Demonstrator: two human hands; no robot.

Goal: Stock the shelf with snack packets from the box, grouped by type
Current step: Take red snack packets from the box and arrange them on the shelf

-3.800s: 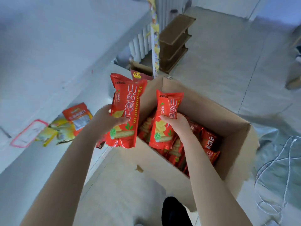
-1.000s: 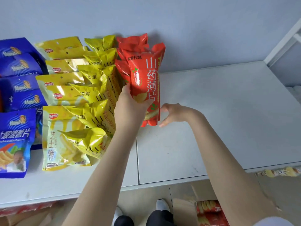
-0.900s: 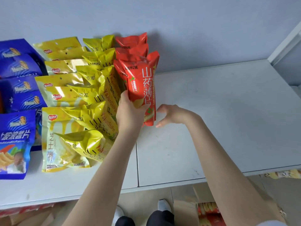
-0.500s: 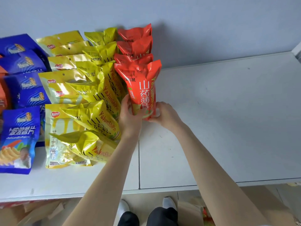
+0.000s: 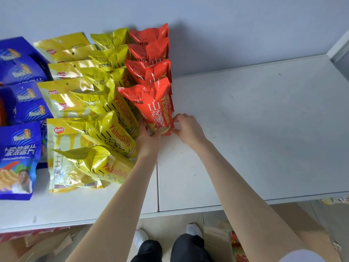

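Note:
A row of red snack packets (image 5: 151, 53) stands upright on the white shelf (image 5: 245, 120), running back to the wall. My left hand (image 5: 149, 138) grips the bottom of the front red packet (image 5: 156, 108), which stands at the near end of that row. My right hand (image 5: 187, 127) touches the packet's lower right corner with its fingertips. Left of the red row stand yellow packets (image 5: 105, 114), then flatter yellow ones (image 5: 64, 87), then blue packets (image 5: 20, 103). The cardboard box (image 5: 226, 242) shows below the shelf edge, mostly hidden by my right arm.
The shelf's right half is bare white board up to a white upright post (image 5: 338, 42). A grey wall (image 5: 226, 25) closes the back. Flattened cardboard (image 5: 37, 244) lies on the floor at lower left. My shoes (image 5: 194, 229) stand below the shelf edge.
Both hands carried red packets from the box to the shelf. The front packet has been set down at the row's near end, and my right hand has slid to its lower right corner.

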